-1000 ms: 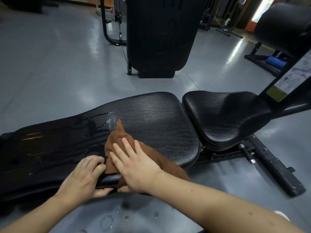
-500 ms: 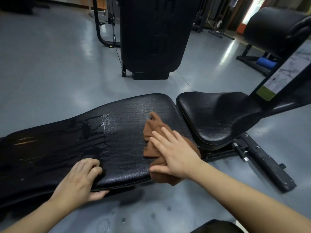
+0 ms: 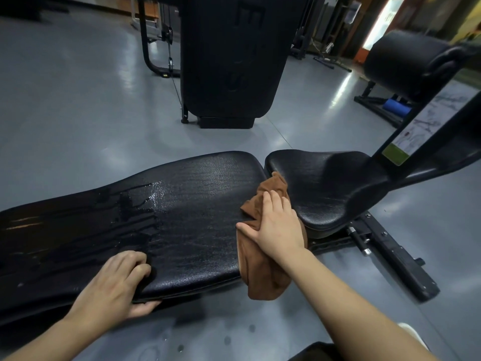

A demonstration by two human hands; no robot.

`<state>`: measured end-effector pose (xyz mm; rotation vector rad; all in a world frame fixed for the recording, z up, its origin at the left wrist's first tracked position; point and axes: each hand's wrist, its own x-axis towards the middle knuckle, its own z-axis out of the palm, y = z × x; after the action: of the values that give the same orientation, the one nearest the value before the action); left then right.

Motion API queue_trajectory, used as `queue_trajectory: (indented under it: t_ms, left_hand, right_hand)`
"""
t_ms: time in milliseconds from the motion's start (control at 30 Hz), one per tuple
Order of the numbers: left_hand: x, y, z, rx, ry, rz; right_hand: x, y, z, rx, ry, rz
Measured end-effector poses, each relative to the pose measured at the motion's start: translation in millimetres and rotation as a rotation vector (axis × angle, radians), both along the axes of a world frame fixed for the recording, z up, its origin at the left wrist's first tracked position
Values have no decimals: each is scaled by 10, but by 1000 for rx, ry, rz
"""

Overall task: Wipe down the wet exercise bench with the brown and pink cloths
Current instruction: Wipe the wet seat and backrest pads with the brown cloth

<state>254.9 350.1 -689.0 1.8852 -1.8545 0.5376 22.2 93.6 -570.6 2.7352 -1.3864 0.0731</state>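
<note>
The black exercise bench [image 3: 197,204] runs left to right in front of me, its long back pad streaked with water on the left half. My right hand [image 3: 276,225] presses the brown cloth [image 3: 263,272] flat onto the right end of that pad, at the gap before the seat pad [image 3: 328,188]. Part of the cloth hangs over the near edge. My left hand [image 3: 117,282] grips the pad's near edge, fingers curled on top and thumb underneath. No pink cloth is in view.
A tall black machine [image 3: 229,56] stands on the grey floor behind the bench. The bench's frame [image 3: 398,259] reaches out to the right. A padded roller [image 3: 408,61] and a blue roll [image 3: 398,106] sit at the far right. Water drops lie on the floor near me.
My right hand has slid the brown cloth rightwards along the pad, from near my left hand to the pad's right end. My left hand has stayed on the near edge.
</note>
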Motion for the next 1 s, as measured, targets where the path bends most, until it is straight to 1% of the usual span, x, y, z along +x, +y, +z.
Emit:
queue_trajectory:
  t_ms: [167, 367, 567, 800, 1000]
  left_hand:
    - [-10, -13, 13, -2, 14, 4]
    - [-12, -9, 13, -3, 9, -2]
    - [-6, 2, 2, 14, 20, 15]
    - [-16, -2, 3, 16, 7, 21]
    - [-20, 1, 9, 3, -10, 9]
  right_hand:
    - [8, 140, -67, -57, -11, -85]
    - [24, 22, -80, -66, -44, -31]
    - [153, -209, 49, 30, -58, 14]
    - [421, -435, 79, 101, -125, -13]
    - [824, -789, 152, 153, -158, -9]
